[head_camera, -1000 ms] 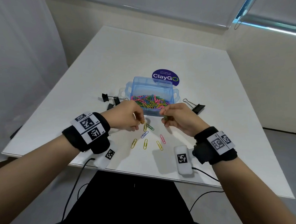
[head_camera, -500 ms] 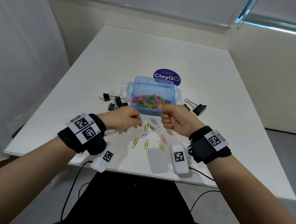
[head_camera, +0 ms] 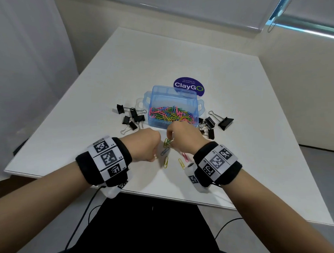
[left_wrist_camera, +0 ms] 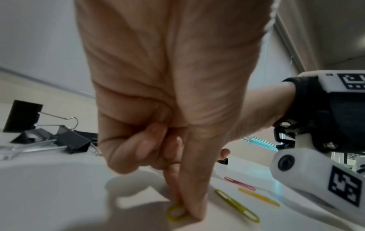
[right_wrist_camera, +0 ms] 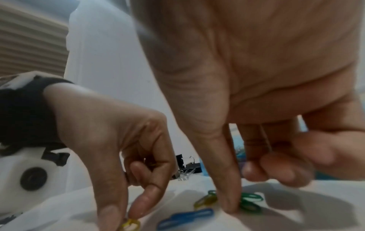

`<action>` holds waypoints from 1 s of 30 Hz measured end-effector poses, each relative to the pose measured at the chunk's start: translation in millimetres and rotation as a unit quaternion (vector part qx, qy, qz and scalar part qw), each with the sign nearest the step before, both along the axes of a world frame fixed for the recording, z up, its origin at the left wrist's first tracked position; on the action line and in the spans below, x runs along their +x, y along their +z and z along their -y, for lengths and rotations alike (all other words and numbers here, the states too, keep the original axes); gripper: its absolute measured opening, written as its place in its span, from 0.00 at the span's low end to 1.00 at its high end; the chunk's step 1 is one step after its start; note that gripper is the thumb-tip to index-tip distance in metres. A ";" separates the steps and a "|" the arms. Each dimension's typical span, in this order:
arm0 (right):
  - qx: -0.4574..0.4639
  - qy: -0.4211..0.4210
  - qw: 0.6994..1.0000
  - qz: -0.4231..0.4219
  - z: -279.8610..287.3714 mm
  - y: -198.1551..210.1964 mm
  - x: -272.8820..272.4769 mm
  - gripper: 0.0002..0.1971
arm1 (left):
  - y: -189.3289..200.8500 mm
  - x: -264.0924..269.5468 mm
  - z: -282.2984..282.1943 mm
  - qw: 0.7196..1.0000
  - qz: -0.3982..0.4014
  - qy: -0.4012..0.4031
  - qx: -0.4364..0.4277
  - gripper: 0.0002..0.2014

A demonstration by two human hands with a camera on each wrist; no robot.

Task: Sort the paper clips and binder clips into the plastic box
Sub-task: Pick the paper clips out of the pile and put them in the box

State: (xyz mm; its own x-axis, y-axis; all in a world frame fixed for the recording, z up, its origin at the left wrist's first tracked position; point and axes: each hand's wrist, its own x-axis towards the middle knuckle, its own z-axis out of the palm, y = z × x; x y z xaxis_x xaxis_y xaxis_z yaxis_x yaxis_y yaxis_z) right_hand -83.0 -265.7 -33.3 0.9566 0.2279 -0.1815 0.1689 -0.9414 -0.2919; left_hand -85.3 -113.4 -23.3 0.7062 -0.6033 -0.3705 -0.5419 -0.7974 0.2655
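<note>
White tabletop (head_camera: 238, 142) | translucent blue plastic box (head_camera: 172, 99) at centre, its near compartment full of coloured paper clips (head_camera: 171, 114) | black binder clips (head_camera: 131, 118) on both sides | left hand (head_camera: 144, 144) thumb and forefinger pinching yellow paper clip (left_wrist_camera: 176, 213) on table | right hand (head_camera: 183, 137) fingertips closing on green paper clip (right_wrist_camera: 250, 201), grip unclear

- The left hand (head_camera: 144, 144) is now pinching a yellow paper clip (left_wrist_camera: 176, 213) against the table (head_camera: 238, 124).
- The right hand (head_camera: 183, 137), previously raised at the plastic box (head_camera: 158, 123), is now pressing on green paper clips (right_wrist_camera: 250, 200).
</note>
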 end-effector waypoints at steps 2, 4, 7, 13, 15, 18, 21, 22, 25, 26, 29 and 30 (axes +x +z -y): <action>-0.001 0.009 1.000 -0.002 0.7 -0.4 0.1 0.06 | -0.7 0.3 -0.4 1.000 -0.003 -0.006 -0.001 0.03; -0.013 0.016 1.000 -0.019 2.1 -1.1 1.6 0.07 | -2.1 1.4 -2.1 1.000 0.001 -0.010 -0.011 0.09; -0.003 0.018 0.999 -0.045 7.2 -2.5 1.4 0.11 | -4.2 5.2 -6.1 0.999 0.010 -0.003 -0.043 0.14; 0.148 -0.036 0.987 -0.056 34.5 6.3 -7.2 0.10 | 2.3 15.6 -9.9 0.992 -0.015 0.058 -0.107 0.08; 0.306 -0.105 0.941 -0.103 47.1 10.8 -11.2 0.06 | 6.4 18.1 -9.8 0.987 -0.044 0.083 -0.133 0.04; 0.517 -0.190 0.815 -0.183 61.5 13.7 -13.2 0.09 | 8.6 22.7 -10.1 0.980 -0.086 0.095 -0.154 0.10; 0.662 -0.251 0.660 -0.251 67.3 12.4 -12.1 0.13 | 9.1 23.8 -7.8 0.960 -0.163 0.124 -0.193 0.09; 0.692 -0.266 0.617 -0.265 68.5 11.1 -11.9 0.13 | 9.0 24.1 -6.5 0.946 -0.197 0.147 -0.211 0.09; 0.726 -0.287 0.558 -0.282 70.5 6.1 -10.4 0.09 | 8.2 24.2 -6.2 0.903 -0.268 0.213 -0.259 0.10; 0.716 -0.290 0.569 -0.282 71.3 5.7 -10.3 0.09 | 7.9 25.2 -6.9 0.893 -0.277 0.225 -0.272 0.10; 0.612 -0.288 0.689 -0.261 69.4 10.1 -11.8 0.11 | 7.7 29.0 -12.8 0.896 -0.251 0.235 -0.280 0.13; 0.547 -0.276 0.754 -0.236 66.8 11.9 -13.2 0.11 | 7.2 30.5 -14.9 0.904 -0.234 0.231 -0.272 0.12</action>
State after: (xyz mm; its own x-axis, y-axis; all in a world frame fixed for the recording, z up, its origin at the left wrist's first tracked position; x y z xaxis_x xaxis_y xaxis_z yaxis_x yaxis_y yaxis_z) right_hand -96.2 -332.4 -21.4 0.8486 0.0793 -0.5231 -0.5259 0.0179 -0.8504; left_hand -54.8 -98.5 -16.0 0.7719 -0.4671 -0.4314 0.0893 -0.5922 0.8009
